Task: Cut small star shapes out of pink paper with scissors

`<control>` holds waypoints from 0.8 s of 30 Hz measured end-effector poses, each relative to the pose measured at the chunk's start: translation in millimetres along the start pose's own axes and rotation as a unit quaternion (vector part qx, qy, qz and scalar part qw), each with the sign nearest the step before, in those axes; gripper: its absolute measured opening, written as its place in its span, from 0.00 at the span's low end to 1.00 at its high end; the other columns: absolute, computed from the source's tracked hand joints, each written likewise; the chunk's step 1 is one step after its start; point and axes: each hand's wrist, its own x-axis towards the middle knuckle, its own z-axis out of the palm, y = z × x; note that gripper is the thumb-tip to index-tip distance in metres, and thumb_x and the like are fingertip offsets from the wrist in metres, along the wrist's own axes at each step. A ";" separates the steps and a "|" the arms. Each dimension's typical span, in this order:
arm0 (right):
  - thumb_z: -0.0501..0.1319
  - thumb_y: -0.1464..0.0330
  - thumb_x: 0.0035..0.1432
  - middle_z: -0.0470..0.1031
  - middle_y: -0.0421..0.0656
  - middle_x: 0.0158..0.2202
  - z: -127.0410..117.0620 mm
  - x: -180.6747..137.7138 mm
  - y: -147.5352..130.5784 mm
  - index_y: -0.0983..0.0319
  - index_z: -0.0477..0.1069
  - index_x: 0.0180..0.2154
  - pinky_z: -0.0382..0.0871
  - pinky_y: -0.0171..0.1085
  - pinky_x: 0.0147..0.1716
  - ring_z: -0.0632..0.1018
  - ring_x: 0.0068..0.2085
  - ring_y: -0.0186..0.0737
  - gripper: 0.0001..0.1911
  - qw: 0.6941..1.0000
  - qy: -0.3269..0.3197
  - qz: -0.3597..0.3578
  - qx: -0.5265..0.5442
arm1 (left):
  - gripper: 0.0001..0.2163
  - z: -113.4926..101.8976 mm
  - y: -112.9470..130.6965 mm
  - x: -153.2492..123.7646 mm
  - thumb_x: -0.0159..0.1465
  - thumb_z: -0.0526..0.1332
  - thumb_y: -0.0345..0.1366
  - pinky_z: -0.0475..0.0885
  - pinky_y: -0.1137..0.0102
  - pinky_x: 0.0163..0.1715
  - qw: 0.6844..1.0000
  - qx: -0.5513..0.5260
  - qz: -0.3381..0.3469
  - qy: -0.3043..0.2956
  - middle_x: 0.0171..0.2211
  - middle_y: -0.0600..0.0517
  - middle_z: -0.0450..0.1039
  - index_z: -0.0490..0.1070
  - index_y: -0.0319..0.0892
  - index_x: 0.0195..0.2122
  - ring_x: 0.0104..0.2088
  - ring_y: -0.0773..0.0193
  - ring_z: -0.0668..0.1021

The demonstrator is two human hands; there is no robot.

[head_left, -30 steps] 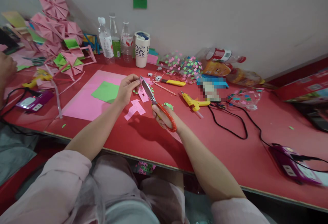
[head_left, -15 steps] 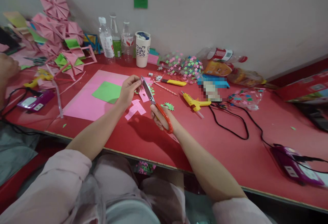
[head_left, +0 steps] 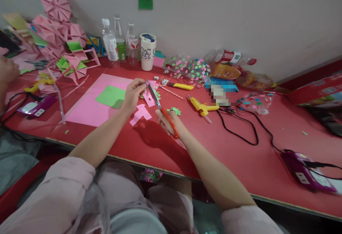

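My right hand (head_left: 169, 122) is wrapped round the red-orange handles of a pair of scissors (head_left: 154, 95). The blades point up and away from me, with their tips close to the fingers of my left hand (head_left: 135, 91). Those fingers are pinched together at the blade tips; whatever they hold is too small to make out. Below the blades lie pink paper scraps (head_left: 141, 114), a pink piece with a star-shaped hole (head_left: 149, 98) and a small pile of green paper stars (head_left: 175, 111).
A green sheet (head_left: 110, 96) lies on a large pink sheet (head_left: 85, 102). Right of my hands are a yellow glue gun (head_left: 201, 107) and a yellow cutter (head_left: 181, 86). Bottles (head_left: 110, 45) and a cup (head_left: 148, 54) stand by the wall. Another person's hand (head_left: 8, 70) is at the left.
The scissors' handles look closer together than before, and the blades nearer to shut. Both hands stay in almost the same place; the whole view has shifted slightly.
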 end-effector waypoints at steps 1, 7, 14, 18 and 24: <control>0.60 0.50 0.54 0.54 0.32 0.06 -0.1 0.2 0.0 0.60 0.59 0.19 0.52 0.29 0.08 0.57 0.08 0.27 0.24 1.000 0.001 -0.002 0.001 | 0.01 0.6 0.7 -0.4 0.54 0.59 0.30 0.56 0.78 0.17 1.000 0.001 -0.008 0.001 0.18 0.59 0.63 0.68 0.40 0.26 0.17 0.77 0.63; 0.60 0.51 0.54 0.54 0.32 0.06 0.3 1.8 2.9 0.60 0.59 0.19 0.52 0.29 0.07 0.56 0.07 0.27 0.23 1.000 0.014 0.010 -0.007 | 0.04 3.8 1.6 -3.3 0.55 0.58 0.30 0.62 0.77 0.20 0.999 -0.028 -0.021 -0.010 0.17 0.59 0.65 0.65 0.41 0.24 0.18 0.76 0.68; 0.60 0.50 0.53 0.54 0.31 0.07 0.6 5.0 5.9 0.60 0.59 0.20 0.52 0.29 0.08 0.58 0.08 0.27 0.23 0.999 0.036 -0.004 0.009 | 0.04 3.7 -0.7 -1.6 0.56 0.58 0.30 0.69 0.76 0.25 0.998 -0.051 -0.032 0.012 0.20 0.57 0.70 0.65 0.41 0.25 0.21 0.74 0.74; 0.58 0.50 0.54 0.55 0.31 0.08 -2.9 8.4 9.0 0.60 0.60 0.21 0.52 0.28 0.08 0.58 0.09 0.27 0.23 0.995 0.091 -0.032 0.039 | 0.05 1.5 -0.2 2.3 0.56 0.58 0.28 0.69 0.76 0.23 0.997 -0.008 -0.061 0.045 0.18 0.58 0.69 0.65 0.41 0.24 0.20 0.74 0.73; 0.60 0.48 0.50 0.53 0.30 0.10 -9.4 14.8 14.5 0.61 0.61 0.21 0.52 0.29 0.07 0.57 0.09 0.26 0.24 0.986 0.136 -0.048 0.081 | 0.06 -1.6 -2.0 5.4 0.54 0.58 0.25 0.62 0.78 0.17 0.993 0.080 -0.087 0.009 0.15 0.59 0.66 0.65 0.40 0.21 0.15 0.76 0.68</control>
